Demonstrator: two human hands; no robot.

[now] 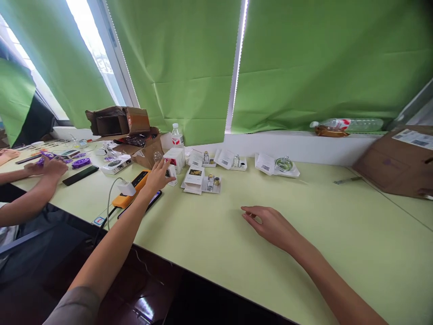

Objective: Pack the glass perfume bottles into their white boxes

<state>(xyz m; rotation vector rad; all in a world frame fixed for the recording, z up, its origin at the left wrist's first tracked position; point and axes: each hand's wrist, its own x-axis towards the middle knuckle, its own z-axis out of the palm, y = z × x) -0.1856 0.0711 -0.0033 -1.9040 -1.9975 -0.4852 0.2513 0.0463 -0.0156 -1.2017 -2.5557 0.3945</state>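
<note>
My left hand (157,177) reaches out over the table with its fingers apart. Its fingertips are at a small white box (172,175) and a group of white boxes with a dark pink face (175,157); whether they touch, I cannot tell. A small clear glass object (157,156) stands just beyond the fingers. My right hand (270,225) rests low over the table, fingers loosely bent, thumb apart, holding nothing. Between the hands lies an opened white package (194,179) with a small glass bottle (210,183) and a gold cap (217,181) on its tray.
Farther back lie more opened packages with small bottles (236,160) and a round green glass bottle (284,164). An orange power strip (130,192), a phone (154,201) and cardboard boxes (145,151) are left. A co-worker's hands (54,166) hold something purple. A large carton (399,160) stands right.
</note>
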